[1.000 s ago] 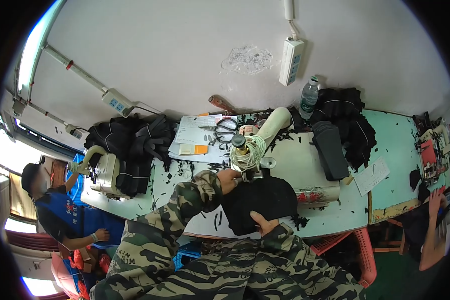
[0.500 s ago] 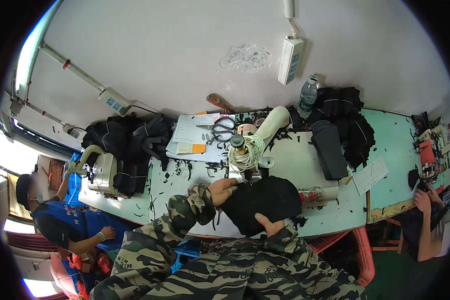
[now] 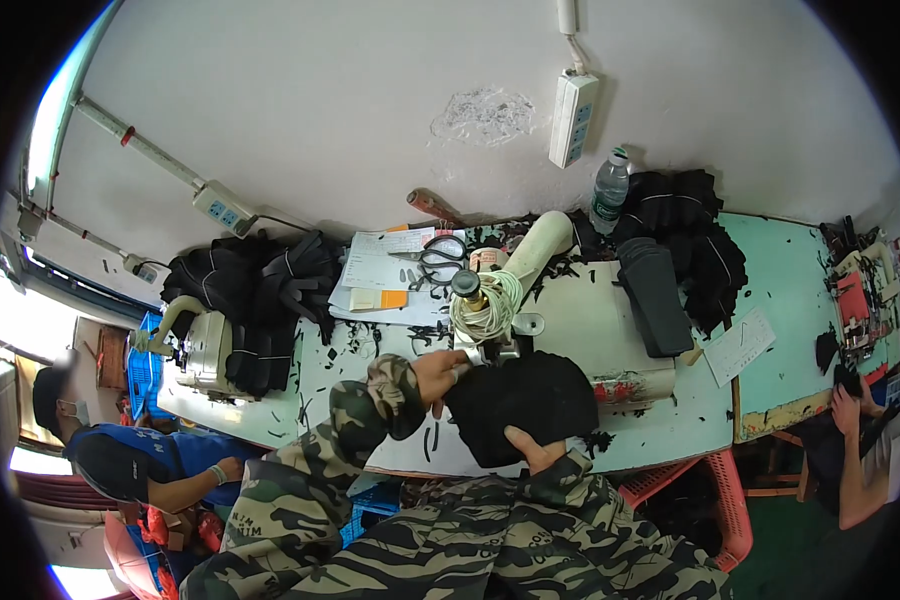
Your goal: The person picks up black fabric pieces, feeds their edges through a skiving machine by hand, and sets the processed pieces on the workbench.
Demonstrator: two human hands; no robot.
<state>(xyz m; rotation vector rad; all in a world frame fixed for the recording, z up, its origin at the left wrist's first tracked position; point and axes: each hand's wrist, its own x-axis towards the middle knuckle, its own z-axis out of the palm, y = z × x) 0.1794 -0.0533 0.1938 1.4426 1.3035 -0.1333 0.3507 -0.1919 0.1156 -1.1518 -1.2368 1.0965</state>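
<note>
A black fabric piece (image 3: 525,405) lies in front of the sewing-type machine (image 3: 490,305), its upper edge close to the metal foot. From below, my right hand (image 3: 537,450) grips it, thumb on top and the other fingers hidden beneath. My left hand (image 3: 436,378) is curled at the piece's upper left edge, right beside the machine foot. Its fingers look closed on that edge, though the contact is partly hidden. A coil of pale cord (image 3: 488,310) hangs round the machine head.
Scissors (image 3: 440,260) lie on papers (image 3: 380,262) behind the machine. Black bundles (image 3: 255,275) stand left, with more bundles (image 3: 710,270) right near a bottle (image 3: 610,190). Scraps litter the table (image 3: 705,430). Co-workers (image 3: 155,460) sit at both sides; a red basket (image 3: 730,510) is below.
My left hand has drawn slightly in, its fingers more curled by the fabric edge. My right hand keeps its grip. The left co-worker's raised arm has left the machine there.
</note>
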